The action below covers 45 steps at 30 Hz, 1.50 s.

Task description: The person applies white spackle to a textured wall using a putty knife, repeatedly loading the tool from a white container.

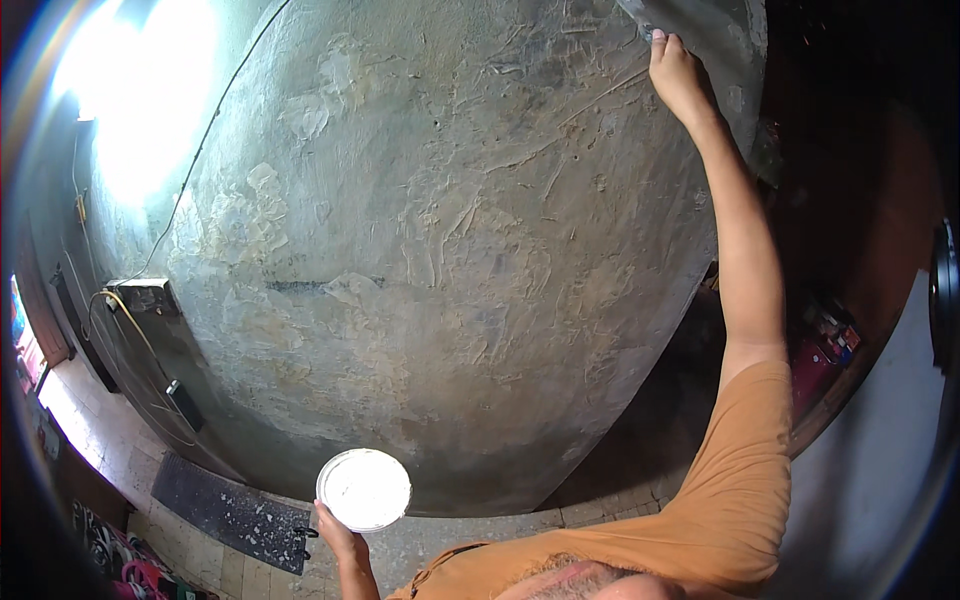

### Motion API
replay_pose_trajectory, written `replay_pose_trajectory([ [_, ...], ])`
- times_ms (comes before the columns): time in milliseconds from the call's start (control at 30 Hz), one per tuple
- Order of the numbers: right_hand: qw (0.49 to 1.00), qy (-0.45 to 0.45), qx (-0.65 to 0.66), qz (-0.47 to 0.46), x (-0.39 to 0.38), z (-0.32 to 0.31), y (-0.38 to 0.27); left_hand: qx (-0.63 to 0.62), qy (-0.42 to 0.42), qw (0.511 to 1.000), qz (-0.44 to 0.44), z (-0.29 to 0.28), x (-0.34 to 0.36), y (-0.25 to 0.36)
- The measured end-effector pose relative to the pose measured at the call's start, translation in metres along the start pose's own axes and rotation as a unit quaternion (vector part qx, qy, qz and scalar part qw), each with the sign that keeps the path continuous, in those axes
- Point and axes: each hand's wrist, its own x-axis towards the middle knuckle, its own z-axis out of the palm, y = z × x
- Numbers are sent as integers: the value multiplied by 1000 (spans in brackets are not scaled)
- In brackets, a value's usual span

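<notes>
My left hand [341, 535], low in front of me, is closed on the rim of a round white tub [364, 489]. Its round top shows smooth white, like paste up to the rim. My right arm stretches up to the top right of a rough grey-green wall [400, 230]. There my right hand [679, 75] is closed against the surface, its fingers bunched. A small greyish edge shows at the fingertips, too little to name. Beside it lies a pale, smoother patch [715, 50] of wall. Ridges and flaky patches cover much of the wall.
A dark cable [213, 125] runs down the wall to a box [145, 294] at left. A black adapter [184, 405] hangs below it. A dark mat [230, 510] with white specks lies on the tiled floor. Bright light glares at upper left; the right side is dark.
</notes>
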Motion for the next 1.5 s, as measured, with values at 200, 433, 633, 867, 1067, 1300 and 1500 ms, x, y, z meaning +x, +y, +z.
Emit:
replay_pose_trajectory([
  [200,992,115,12,47,39,14,-44,-3,-14,1000,10,18,-5,3],
  [433,997,-41,40,48,-29,-3,-91,-23,8,1000,20,6,-15,-16],
  [633,988,109,106,21,-7,-1,-63,-4,23,1000,12,10,-22,-11],
  [867,988,72,136,4,6,12,-120,-12,-2,1000,12,0,-6,-9],
  [1067,998,17,51,34,16,34,-144,2,-28,999,-19,-12,21,6],
  [1300,996,-49,21,78,-19,33,-196,14,-31,998,-47,-48,60,55],
  [1500,991,46,-43,122,54,40,-191,31,-67,996,-54,-92,102,87],
])
